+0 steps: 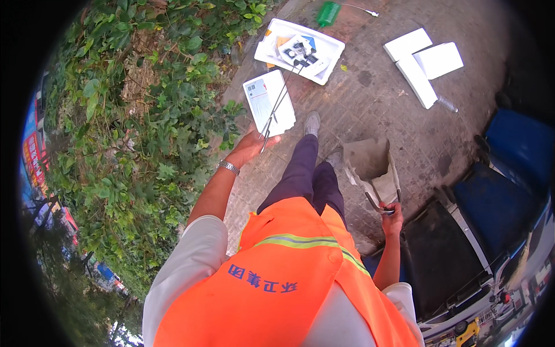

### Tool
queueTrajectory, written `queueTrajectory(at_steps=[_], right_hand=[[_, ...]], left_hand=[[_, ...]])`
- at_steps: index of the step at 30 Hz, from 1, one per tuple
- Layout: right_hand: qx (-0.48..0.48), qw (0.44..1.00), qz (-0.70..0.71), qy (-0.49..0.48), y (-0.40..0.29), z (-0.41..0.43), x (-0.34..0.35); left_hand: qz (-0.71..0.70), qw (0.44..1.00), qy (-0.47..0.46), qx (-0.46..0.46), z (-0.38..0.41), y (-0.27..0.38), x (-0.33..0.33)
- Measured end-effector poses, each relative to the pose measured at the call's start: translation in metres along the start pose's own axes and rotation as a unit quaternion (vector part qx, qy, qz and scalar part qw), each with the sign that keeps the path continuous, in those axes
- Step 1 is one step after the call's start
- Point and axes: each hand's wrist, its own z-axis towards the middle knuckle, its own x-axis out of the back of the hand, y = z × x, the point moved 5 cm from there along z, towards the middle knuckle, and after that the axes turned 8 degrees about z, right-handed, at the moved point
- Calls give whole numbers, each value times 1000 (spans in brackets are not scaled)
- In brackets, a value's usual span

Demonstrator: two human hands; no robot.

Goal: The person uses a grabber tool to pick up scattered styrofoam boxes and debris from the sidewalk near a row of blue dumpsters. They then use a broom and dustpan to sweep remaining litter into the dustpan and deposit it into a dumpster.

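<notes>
My left hand (253, 145), with a metal watch on the wrist, holds long thin metal tongs (279, 99). They reach over a white foam piece (273, 110) bearing a printed label, and their tips are at the black items (302, 54) in a white foam tray (331, 47). Whether the tips grip anything is too small to tell. White, orange and blue scraps also lie in that tray. At my right side, my right hand (392, 220) is closed on the dark curved handle of a worn, pale open scoop-like container (368, 158), its mouth facing up beside my shoe.
Leafy bushes (164, 86) border the paving on the left. Ahead lies a green plastic bottle (328, 14). White foam blocks (418, 80) and a clear plastic bottle (447, 104) lie to the right. Blue (490, 195) and black (438, 256) bins line the right side.
</notes>
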Motion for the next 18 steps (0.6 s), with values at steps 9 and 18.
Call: queueTrajectory(at_steps=[9,18], right_hand=[[-4,999,52,7,6,-15,6],[2,998,-57,-17,34,-7,14]], left_hand=[[4,980,44,192,-66,-91,-35],[27,948,-30,316,-40,-106,-43]])
